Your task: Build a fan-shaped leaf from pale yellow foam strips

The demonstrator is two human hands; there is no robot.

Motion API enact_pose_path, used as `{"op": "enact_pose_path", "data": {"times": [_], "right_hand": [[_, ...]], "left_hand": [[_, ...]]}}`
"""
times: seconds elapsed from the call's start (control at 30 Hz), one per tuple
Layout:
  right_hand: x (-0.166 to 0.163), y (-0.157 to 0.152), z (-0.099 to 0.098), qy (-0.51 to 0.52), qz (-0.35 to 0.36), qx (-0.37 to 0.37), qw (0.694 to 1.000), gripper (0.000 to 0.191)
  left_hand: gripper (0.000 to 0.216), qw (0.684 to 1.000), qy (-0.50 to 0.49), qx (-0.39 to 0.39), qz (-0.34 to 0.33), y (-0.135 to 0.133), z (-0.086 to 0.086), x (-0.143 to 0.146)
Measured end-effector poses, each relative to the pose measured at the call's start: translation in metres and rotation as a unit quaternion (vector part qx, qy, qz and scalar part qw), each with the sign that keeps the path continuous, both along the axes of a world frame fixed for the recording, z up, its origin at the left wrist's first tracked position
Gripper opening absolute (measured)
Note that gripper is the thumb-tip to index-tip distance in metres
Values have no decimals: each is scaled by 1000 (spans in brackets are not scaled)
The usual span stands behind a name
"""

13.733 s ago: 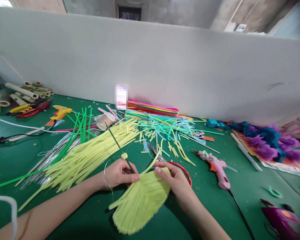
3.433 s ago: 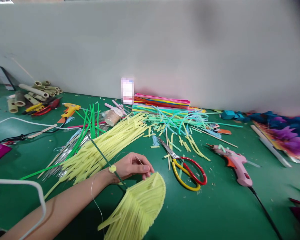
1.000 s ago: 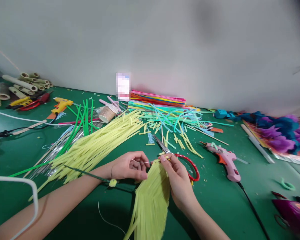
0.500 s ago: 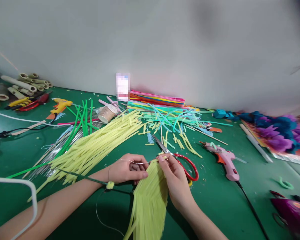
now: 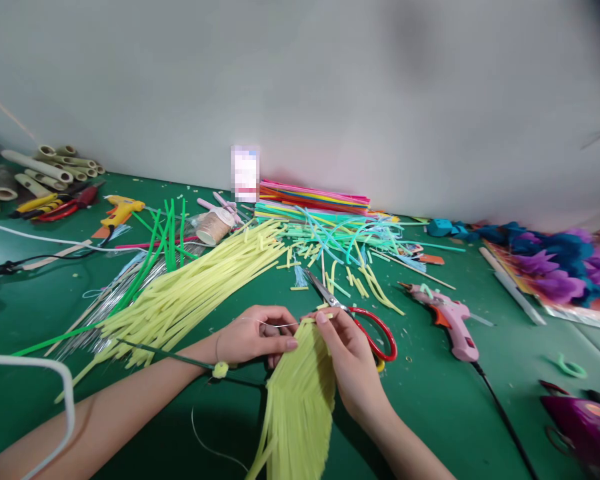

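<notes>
A flat, layered piece of yellow-green pipe cleaners point(image 5: 300, 407) hangs downward from my hands. At its top edge my right hand point(image 5: 354, 363) is closed, thumb and fingers pinching the pipe cleaners. My left hand point(image 5: 253, 339) has its fingers curled at the piece's upper left, with a thin pale wire point(image 5: 283, 326) running from them to the right fingertips. Red-handled scissors point(image 5: 323, 288) lie just beyond my right hand and are partly covered by it. By my left wrist is a dark green stem with a small yellow ball point(image 5: 221, 370).
Loose yellow pipe cleaners point(image 5: 200, 287) lie left of centre, with cut turquoise pieces point(image 5: 355, 230) behind. A pink glue gun point(image 5: 453, 317) sits right, a yellow glue gun point(image 5: 123, 210) left. Purple and blue flowers point(image 5: 555, 267) and bamboo tubes point(image 5: 55, 163) occupy the far sides.
My left thumb has shifted slightly at the piece's upper edge. Both hands otherwise keep their places, and the table things are unmoved.
</notes>
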State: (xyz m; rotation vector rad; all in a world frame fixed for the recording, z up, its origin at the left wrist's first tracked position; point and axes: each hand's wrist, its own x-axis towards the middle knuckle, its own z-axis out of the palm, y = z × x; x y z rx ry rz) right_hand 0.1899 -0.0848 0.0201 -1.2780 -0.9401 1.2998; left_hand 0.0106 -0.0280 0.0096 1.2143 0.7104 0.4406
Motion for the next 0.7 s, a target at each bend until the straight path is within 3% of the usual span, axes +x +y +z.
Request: {"op": "enact_pose_path", "data": {"times": [0.4,0.7], "right_hand": [[-3,-3,-1,0,-2,20,1000,30],[-7,-3,-9,-80,66,85,991,22]], "left_hand": [[30,999,5,49,13,0,0,-1],[28,989,47,134,29,-3,8,0]]}}
